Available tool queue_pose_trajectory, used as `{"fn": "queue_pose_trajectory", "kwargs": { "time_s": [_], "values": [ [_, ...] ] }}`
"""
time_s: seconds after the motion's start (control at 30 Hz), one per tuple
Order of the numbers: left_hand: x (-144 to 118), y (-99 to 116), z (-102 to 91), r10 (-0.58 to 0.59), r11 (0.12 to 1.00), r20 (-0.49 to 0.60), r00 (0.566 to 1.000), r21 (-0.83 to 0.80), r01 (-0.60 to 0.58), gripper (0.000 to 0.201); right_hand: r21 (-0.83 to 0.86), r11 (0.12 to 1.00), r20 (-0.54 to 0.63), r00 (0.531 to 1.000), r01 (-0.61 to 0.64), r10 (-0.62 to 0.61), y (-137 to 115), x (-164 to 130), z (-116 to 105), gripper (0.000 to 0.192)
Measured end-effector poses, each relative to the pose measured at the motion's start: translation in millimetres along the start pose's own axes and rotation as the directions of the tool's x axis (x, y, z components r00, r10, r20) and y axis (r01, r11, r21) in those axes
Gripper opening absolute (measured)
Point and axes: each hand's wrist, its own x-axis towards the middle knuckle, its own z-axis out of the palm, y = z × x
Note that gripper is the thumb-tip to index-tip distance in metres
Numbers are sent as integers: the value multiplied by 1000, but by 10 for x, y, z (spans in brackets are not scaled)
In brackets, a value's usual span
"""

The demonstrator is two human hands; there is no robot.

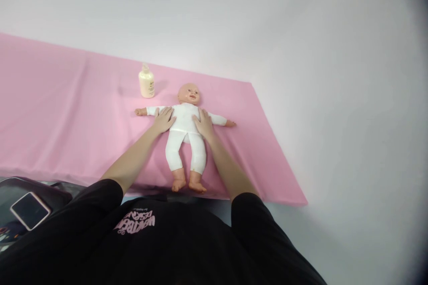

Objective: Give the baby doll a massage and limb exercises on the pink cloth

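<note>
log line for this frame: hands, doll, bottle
left hand: open, on one side of doll | right hand: open, on other side | doll: on back, arms spread, on pink cover | pump bottle: upright, beyond left hand

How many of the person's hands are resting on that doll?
2. The left hand lies at one side of the doll's chest, partly over its arm; the right hand lies at the other side. Both are in plain view.

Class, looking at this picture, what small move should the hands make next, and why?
Perhaps slide the left hand and right hand gently outward along the white sleeves of the doll: the hands rest at either side of its torso, and its arms lie stretched out sideways.
</note>
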Motion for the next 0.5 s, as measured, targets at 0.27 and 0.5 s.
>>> {"fn": "queue_pose_trajectory", "kwargs": {
  "time_s": [0.27, 0.5],
  "values": [
    [-20, 40, -37, -6, 1000, 37, 999, 25, 5, 70, -53, 996, -84, 994, -68, 64, 359, 59, -110, 71],
    [24, -42, 37, 8, 1000, 2, 1000, -3, -8, 64, -100, 993, -116, 992, -66, 54, 441, 42, -145, 69]
  ]
}}
